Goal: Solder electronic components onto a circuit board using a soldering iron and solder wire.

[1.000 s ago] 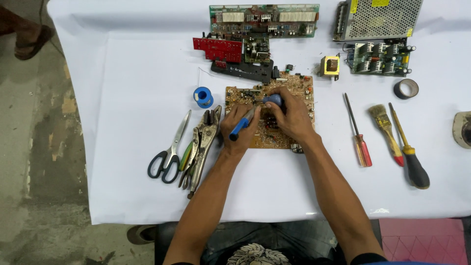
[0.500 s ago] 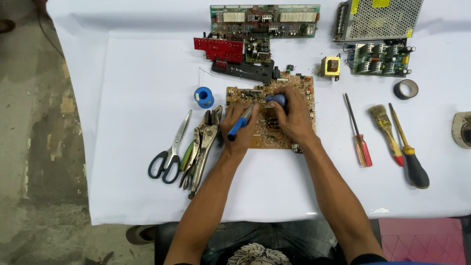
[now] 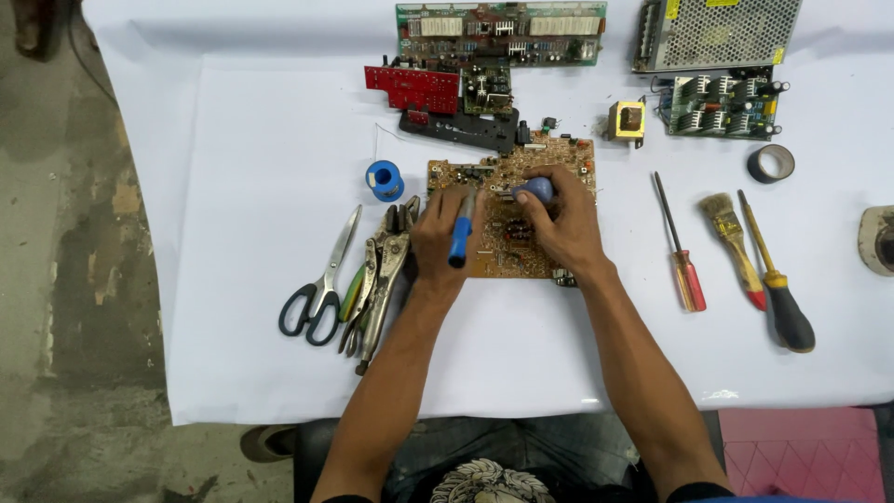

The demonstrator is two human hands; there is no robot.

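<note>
The left hand is closed round a blue-handled iron, its tip on the brown board lying mid-worktop; the right hand grips a blue bulb over the same board; pliers and scissors lie just left.

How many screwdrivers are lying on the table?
2. The red-handled screwdriver lies right of the brown circuit board; the black-and-yellow-handled screwdriver lies farther right, past the paintbrush. Others may be hidden in the pliers pile.
</note>
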